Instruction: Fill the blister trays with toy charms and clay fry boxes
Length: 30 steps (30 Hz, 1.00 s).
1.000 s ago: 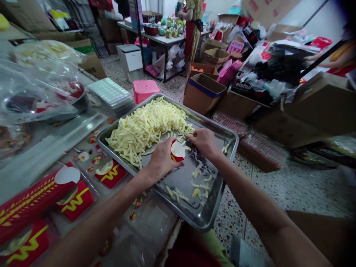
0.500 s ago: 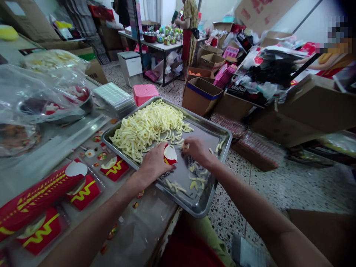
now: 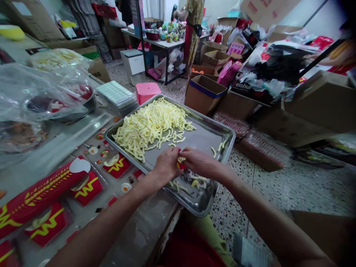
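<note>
My left hand (image 3: pixel 168 163) is closed around a small red fry carton (image 3: pixel 182 166), mostly hidden by my fingers. My right hand (image 3: pixel 198 160) meets it at the carton's mouth, fingers pinched on a few pale fry-shaped sticks (image 3: pixel 181 159). Both hands are over a metal tray (image 3: pixel 231 139). A big heap of pale yellow fry-shaped sticks (image 3: pixel 151 124) fills the tray's far left part, and several loose sticks (image 3: pixel 196 183) lie near its front corner.
Left of the tray, the table holds a stack of flat red cartons (image 3: pixel 44 193) and wrapped red packets (image 3: pixel 118 165). Clear bags (image 3: pixel 36 92) cover bowls behind them. A pink stool (image 3: pixel 147 92) and cardboard boxes (image 3: pixel 204 96) stand beyond. A person (image 3: pixel 193 29) is at the far table.
My right hand has moved from the sticks in the tray to the carton's mouth, with sticks in its fingers. My left hand has shifted slightly right, still holding the carton. The view has shifted slightly.
</note>
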{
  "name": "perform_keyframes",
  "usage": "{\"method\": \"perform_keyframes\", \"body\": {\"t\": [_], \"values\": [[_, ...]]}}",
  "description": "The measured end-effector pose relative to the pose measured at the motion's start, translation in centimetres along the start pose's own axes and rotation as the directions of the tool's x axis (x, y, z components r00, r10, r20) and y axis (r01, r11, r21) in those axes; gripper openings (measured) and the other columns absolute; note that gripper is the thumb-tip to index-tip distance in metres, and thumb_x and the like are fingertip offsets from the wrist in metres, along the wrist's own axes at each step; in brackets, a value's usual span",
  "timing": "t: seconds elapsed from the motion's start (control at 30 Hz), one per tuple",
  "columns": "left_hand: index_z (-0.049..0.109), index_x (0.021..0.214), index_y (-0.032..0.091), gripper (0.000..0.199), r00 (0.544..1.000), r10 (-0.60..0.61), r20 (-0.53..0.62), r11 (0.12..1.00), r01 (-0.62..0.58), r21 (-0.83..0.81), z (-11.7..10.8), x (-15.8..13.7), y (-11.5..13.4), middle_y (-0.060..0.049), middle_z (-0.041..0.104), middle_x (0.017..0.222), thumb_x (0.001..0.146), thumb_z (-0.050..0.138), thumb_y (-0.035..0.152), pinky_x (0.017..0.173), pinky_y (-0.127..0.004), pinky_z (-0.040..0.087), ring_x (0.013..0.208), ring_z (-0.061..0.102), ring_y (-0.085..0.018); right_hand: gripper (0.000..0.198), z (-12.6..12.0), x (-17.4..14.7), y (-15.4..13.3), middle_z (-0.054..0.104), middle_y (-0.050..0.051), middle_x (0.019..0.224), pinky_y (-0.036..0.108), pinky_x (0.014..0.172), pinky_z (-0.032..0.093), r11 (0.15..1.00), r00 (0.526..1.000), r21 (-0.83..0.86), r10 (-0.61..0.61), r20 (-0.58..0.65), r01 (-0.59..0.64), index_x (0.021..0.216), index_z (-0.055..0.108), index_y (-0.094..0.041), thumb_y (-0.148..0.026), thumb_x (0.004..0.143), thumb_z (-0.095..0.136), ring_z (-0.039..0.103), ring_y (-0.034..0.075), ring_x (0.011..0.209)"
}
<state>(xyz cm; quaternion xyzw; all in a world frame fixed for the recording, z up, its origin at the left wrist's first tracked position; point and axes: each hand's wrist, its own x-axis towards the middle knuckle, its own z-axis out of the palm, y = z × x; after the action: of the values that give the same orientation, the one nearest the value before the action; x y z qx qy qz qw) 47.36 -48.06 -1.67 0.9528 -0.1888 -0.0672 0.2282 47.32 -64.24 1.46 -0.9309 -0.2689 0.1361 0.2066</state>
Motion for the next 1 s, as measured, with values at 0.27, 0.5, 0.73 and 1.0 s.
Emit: {"method": "perform_keyframes", "body": {"t": [0.27, 0.5, 0.73, 1.0], "values": [[0.059, 0.114, 0.019, 0.048, 0.977, 0.031, -0.211, 0.982, -0.069, -0.176, 1.4, 0.5, 0.8, -0.01, 0.069, 0.114, 0.068, 0.072, 0.017, 0.095, -0.039, 0.052, 0.108, 0.064, -0.028, 0.018, 2.4, -0.2, 0.0, 0.074, 0.0, 0.079, 0.028, 0.068, 0.046, 0.87, 0.843, 0.459, 0.377, -0.384, -0.18, 0.083, 0.071, -0.02, -0.009, 0.074, 0.062, 0.066, 0.017, 0.072], [0.059, 0.119, 0.021, 0.065, 0.964, 0.02, -0.264, 0.954, -0.098, -0.283, 0.4, -0.3, -1.3, -0.009, 0.067, 0.123, 0.06, 0.086, 0.017, 0.102, -0.041, 0.05, 0.113, 0.063, -0.028, 0.014, 0.6, 1.3, 0.9, 0.069, -0.001, 0.076, 0.027, 0.064, 0.048, 0.719, 0.969, 0.695, 0.172, -0.179, 0.0, 0.084, 0.062, -0.021, -0.014, 0.072, 0.063, 0.062, 0.015, 0.069], [0.056, 0.128, 0.018, 0.082, 0.949, -0.127, -0.289, 0.943, 0.025, -0.332, -3.6, 0.0, -4.1, -0.011, 0.066, 0.131, 0.056, 0.094, 0.027, 0.106, -0.044, 0.048, 0.12, 0.062, -0.029, 0.028, -1.7, 7.1, 4.7, 0.074, 0.012, 0.092, 0.033, 0.074, 0.044, 0.939, 0.815, 0.069, 0.327, -0.478, -0.337, 0.094, 0.078, -0.016, -0.042, 0.088, 0.069, 0.065, 0.022, 0.083], [0.055, 0.132, 0.02, 0.082, 0.938, -0.191, -0.289, 0.939, 0.089, -0.331, -5.2, -1.5, -5.3, -0.009, 0.065, 0.133, 0.059, 0.093, 0.027, 0.106, -0.042, 0.048, 0.122, 0.062, -0.028, 0.021, 0.2, 9.0, 3.9, 0.077, 0.012, 0.099, 0.031, 0.072, 0.042, 0.846, 0.86, -0.247, 0.383, -0.338, -0.473, 0.095, 0.081, -0.019, -0.027, 0.086, 0.064, 0.067, 0.024, 0.089]]}}
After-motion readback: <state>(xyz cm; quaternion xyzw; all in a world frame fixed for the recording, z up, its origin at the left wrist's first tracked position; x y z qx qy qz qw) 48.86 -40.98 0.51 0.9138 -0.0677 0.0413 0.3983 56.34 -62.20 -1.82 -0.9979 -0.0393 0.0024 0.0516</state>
